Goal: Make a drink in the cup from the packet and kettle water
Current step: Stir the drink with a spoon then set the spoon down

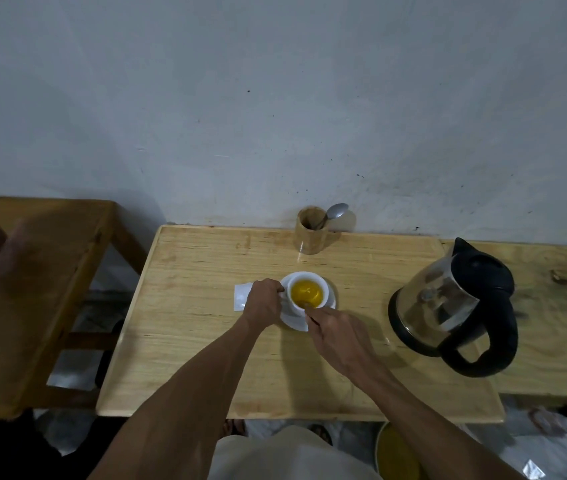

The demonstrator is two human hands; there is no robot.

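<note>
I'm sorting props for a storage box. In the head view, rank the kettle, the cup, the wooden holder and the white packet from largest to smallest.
1. kettle
2. wooden holder; sits farther back
3. cup; close to the holder, unsure
4. white packet, partly hidden by the left hand

A pale wooden table (205, 341) fills the middle of the view, set against a grey-white plastered wall (275, 98) marked with small dark specks. At the table's 12 o'clock edge, close to the wall, stands a cylindrical wooden holder (310, 236) with a metal spoon (335, 212) leaning out of it toward 1 o'clock. At 9 o'clock, apart from the table, sits a darker wooden bench or low table (50, 271) with an open frame beneath. At 3 o'clock a second light wooden surface (559, 306) adjoins the table. Down at 5 o'clock, below the table's near edge, the rim of a yellow round container (396, 455) shows on the floor, beside crumpled pale plastic sheeting (552, 441).
</note>
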